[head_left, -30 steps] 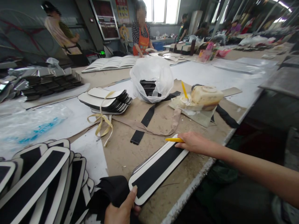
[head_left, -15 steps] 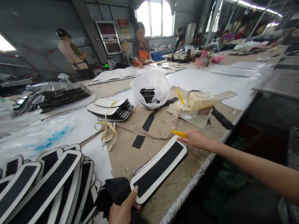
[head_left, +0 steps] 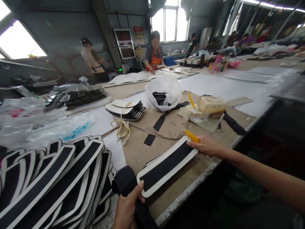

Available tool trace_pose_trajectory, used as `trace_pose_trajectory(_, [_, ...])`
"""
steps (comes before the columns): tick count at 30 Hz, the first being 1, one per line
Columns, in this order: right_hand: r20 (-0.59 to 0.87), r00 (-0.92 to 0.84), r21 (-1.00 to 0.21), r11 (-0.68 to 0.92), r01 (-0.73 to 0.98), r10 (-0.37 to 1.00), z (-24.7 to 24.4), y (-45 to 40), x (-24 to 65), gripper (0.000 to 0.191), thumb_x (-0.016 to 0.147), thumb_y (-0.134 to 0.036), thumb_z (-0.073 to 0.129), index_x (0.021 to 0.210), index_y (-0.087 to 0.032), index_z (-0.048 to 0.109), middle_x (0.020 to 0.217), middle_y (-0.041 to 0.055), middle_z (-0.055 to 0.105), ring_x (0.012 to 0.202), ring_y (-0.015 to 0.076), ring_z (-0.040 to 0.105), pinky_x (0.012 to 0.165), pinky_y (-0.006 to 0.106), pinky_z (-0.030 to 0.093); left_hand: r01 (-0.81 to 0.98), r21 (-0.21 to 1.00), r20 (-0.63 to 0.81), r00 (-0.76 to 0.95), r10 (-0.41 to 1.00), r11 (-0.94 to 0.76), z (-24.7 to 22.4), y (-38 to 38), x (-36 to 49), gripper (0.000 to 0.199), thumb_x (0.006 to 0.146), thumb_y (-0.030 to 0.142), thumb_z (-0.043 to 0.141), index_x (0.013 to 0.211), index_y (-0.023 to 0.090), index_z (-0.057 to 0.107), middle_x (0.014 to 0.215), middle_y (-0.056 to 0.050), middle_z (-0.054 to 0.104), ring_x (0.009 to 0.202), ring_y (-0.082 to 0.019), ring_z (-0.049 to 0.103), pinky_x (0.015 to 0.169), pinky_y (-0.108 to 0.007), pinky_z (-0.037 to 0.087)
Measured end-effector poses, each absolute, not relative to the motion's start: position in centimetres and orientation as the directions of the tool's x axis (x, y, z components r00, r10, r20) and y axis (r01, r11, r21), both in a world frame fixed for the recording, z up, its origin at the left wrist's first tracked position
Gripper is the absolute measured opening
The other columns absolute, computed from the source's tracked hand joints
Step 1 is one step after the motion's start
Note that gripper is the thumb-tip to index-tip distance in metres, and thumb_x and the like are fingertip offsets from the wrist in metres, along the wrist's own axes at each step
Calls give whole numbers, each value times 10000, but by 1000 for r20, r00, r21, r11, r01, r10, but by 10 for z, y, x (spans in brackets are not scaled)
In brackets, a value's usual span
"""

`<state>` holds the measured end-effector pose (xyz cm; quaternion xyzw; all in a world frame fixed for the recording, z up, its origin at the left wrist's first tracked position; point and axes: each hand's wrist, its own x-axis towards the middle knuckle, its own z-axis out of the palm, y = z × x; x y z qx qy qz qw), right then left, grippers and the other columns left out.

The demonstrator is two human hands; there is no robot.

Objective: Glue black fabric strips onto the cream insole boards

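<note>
A long white panel (head_left: pixel 154 193) with rounded ends carries a black strip (head_left: pixel 166 165) along its middle. My left hand (head_left: pixel 127 205) grips its near end, thumb on top and fingers beneath. Loose black fabric band (head_left: pixel 125 179) loops beside that hand and hangs down behind it. At the far end, my right hand (head_left: pixel 205 145) pinches the panel's edge while also holding a yellow tool (head_left: pixel 192 136), its kind unclear. The near part of the panel is tilted up off the table; more panels show under its far edge.
A heap of similar panels (head_left: pixel 54 190) fills the lower left. Beyond stand a tied stack (head_left: pixel 126 109), a plastic bag (head_left: pixel 175 92) with black pieces, and a stained plastic container (head_left: pixel 212 106) beside a yellow stick (head_left: pixel 191 100). The table edge (head_left: pixel 190 189) runs along the right. A co-worker (head_left: pixel 153 57) stands across the table.
The camera view has swung left, so the scene sits further right. Both hands have lifted the panel slightly, and my right hand now pinches its far end. The black band has shifted into a rounder loop.
</note>
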<state>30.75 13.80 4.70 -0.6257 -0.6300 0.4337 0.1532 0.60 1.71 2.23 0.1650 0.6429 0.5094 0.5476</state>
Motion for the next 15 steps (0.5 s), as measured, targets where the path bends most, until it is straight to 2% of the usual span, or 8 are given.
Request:
trace_pose_trajectory(4, [-368, -229, -917, -310, 253, 901, 54, 131, 297, 446, 674, -559, 688, 627, -178, 461, 518, -65, 422, 410, 43, 371, 365, 175, 298, -406, 832, -516, -318, 796, 377, 22, 14, -1, 339, 553, 355, 810, 515, 140, 551, 399, 22, 497, 386, -77, 435, 411, -184, 346])
trace_pose_trajectory(6, [-381, -265, -924, -376, 71, 886, 57, 131, 292, 423, 670, -520, 721, 668, -169, 485, 555, -69, 416, 434, 34, 367, 365, 155, 305, -457, 806, -529, -273, 803, 376, 21, 15, -6, 369, 548, 352, 818, 467, 138, 528, 382, 18, 483, 379, -72, 432, 413, -180, 351])
trace_pose_trajectory(8, [-403, -296, -901, -432, -40, 866, 59, 135, 288, 402, 668, -483, 742, 703, -163, 503, 578, -67, 425, 448, 31, 380, 370, 142, 317, -522, 755, -566, -210, 797, 398, 20, 19, -12, 419, 521, 366, 836, 417, 137, 500, 366, 13, 468, 370, -67, 430, 402, -174, 346])
trace_pose_trajectory(12, [-415, -304, -884, -460, -89, 857, 63, 161, 276, 394, 650, -463, 763, 713, -164, 514, 591, -58, 451, 457, 37, 397, 377, 143, 331, -608, 696, -596, -194, 779, 381, 23, 38, -20, 454, 439, 376, 874, 404, 141, 487, 355, 22, 453, 348, -67, 430, 373, -176, 339])
trace_pose_trajectory(15, [-345, -316, -935, -353, 34, 884, 64, 192, 262, 405, 678, -503, 722, 686, -168, 494, 571, -58, 436, 442, 40, 376, 371, 152, 322, -557, 777, -529, -324, 784, 294, 29, 61, -25, 458, 428, 394, 875, 411, 145, 490, 349, 30, 450, 332, -79, 429, 368, -201, 367])
